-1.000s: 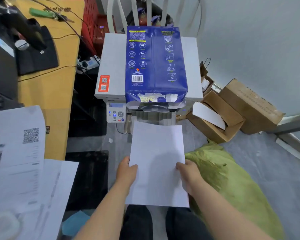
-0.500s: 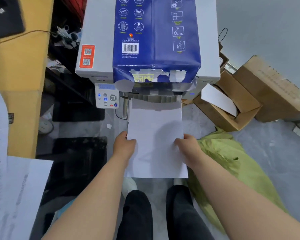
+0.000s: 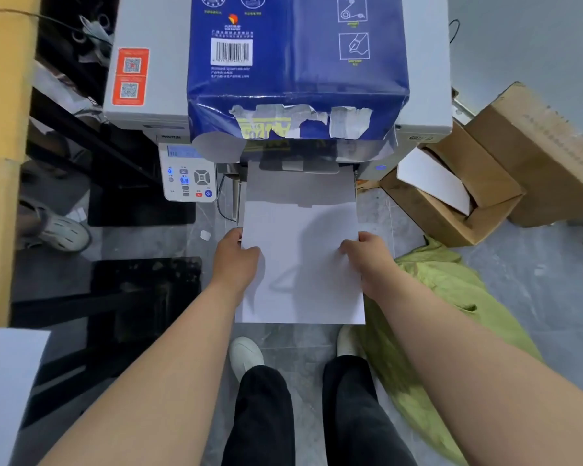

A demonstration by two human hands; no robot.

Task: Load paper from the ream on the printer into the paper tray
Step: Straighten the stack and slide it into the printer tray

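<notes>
Fingers [image 3: 249,253] of the left hand [image 3: 236,260] pinch the left edge of the paper [image 3: 300,264], thumb on top; the right hand [image 3: 367,260] grips the right edge the same way, its lower fingers hidden under the sheets. Both hands hold the stack roughly flat, with its far edge at the mouth of the tray [image 3: 300,186] below the front of the printer [image 3: 148,79]. How many sheets are held cannot be told. The ream [image 3: 297,68], its blue wrapper torn open at the near end, lies on top of the printer and overhangs the front. Risks from this position: uneven pressure from the two hands would likely skew the stack, so that a corner catches the tray wall and buckles. Feeding too steeply could fold the leading edge. A loose grip may let the sheets fan apart. Because the ream shades the opening, alignment is hard to judge, and raising the hands could bump the ream.
</notes>
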